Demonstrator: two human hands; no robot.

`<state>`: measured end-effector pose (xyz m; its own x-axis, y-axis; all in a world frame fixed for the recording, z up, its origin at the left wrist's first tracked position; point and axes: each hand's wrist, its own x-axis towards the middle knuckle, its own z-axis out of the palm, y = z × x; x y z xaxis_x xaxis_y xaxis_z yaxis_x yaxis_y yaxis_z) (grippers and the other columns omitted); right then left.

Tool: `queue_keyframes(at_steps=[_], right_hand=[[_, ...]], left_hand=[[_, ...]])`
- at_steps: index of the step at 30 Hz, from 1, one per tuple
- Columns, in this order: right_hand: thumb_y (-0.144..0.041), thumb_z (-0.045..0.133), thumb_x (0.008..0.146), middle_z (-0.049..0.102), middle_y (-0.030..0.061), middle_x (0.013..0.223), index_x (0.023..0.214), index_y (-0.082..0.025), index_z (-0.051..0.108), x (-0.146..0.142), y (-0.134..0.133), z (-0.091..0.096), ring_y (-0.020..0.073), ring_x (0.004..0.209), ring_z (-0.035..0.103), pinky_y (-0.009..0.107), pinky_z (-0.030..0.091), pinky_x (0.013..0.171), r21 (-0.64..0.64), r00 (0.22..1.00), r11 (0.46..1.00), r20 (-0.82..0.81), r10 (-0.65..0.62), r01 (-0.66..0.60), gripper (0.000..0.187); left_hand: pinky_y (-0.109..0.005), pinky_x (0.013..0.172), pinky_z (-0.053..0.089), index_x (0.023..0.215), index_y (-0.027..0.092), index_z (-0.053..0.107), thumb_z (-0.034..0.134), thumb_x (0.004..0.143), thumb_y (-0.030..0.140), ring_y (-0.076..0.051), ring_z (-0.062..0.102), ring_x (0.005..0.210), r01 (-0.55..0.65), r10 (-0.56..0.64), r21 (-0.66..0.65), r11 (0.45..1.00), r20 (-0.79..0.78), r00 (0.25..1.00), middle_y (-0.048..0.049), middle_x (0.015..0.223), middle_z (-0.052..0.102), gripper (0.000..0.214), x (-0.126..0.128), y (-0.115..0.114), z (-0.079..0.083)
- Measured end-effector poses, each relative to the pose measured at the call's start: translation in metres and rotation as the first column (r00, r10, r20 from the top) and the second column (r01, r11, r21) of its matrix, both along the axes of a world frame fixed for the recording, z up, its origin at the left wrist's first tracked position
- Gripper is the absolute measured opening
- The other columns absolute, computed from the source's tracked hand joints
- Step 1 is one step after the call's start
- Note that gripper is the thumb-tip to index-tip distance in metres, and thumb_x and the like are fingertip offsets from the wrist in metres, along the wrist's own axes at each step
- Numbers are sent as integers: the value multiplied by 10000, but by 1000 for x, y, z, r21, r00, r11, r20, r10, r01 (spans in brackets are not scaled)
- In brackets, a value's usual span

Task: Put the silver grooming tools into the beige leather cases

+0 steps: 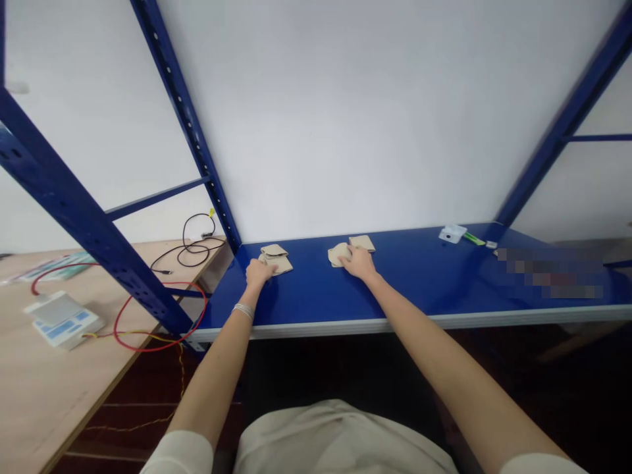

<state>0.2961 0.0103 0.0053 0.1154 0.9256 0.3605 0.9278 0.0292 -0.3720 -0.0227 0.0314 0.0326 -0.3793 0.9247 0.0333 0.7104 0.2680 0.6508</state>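
Note:
My left hand (258, 274) rests at the near edge of a small stack of folded tan pieces (276, 258), cloth or thick paper, with its fingers curled onto them. My right hand (359, 262) lies further right on a crumpled tan piece (338, 254), and a second flat tan piece (362, 243) sits just behind its fingers. Both lie on a glossy blue shelf (419, 276). The hands are apart, and each one hides part of the pieces under it.
A white device (451, 233) and a green strip (474, 239) lie at the shelf's back right. Blue steel uprights (79, 210) stand at the left. On a wooden table (49, 395) are a white scale (62, 319), a red wire (148, 336) and a black cable (190, 247).

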Motion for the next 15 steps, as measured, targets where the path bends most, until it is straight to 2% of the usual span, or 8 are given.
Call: queue_keyframes(at_steps=[3,6,8,11,15], right_hand=[[-491,518,880,577,219,1239,1267,-99,596,-1,1,-1,323,1163,540,394,387,999,-49,1000,999,27,2,-1,556],[-496,469,905,561,227,1229,1227,-100,621,-1,2,-2,325,1171,525,408,374,1004,-71,998,997,58,-4,8,532],[-495,446,914,563,225,1207,1196,-111,637,0,2,-2,329,1167,520,421,381,990,-88,997,996,78,-4,11,513],[-496,436,916,574,214,1173,1179,-129,646,2,3,-2,326,1147,529,416,395,967,-101,995,995,100,2,8,498],[-504,452,907,585,204,1158,1191,-142,650,2,2,-2,310,1092,561,385,410,931,-98,995,995,102,17,-7,501]], left_hand=[[-346,769,478,1009,114,639,821,582,377,-331,656,1006,10,-10,-2,1000,77,997,-219,1069,687,534,-5,0,0],[-313,596,458,810,125,648,800,617,352,-278,670,746,44,-36,-52,998,155,987,-156,781,696,335,-5,-2,5],[-293,489,399,661,143,606,771,655,340,-218,597,545,78,-60,-88,993,185,981,-95,584,618,258,-4,-7,11],[-266,411,301,533,171,512,746,683,292,-127,428,381,141,-112,-124,982,216,970,-16,437,485,302,-5,-20,19],[-250,385,205,498,184,456,715,711,290,-79,308,336,287,-248,-167,943,219,944,23,396,418,352,-6,-46,20]])
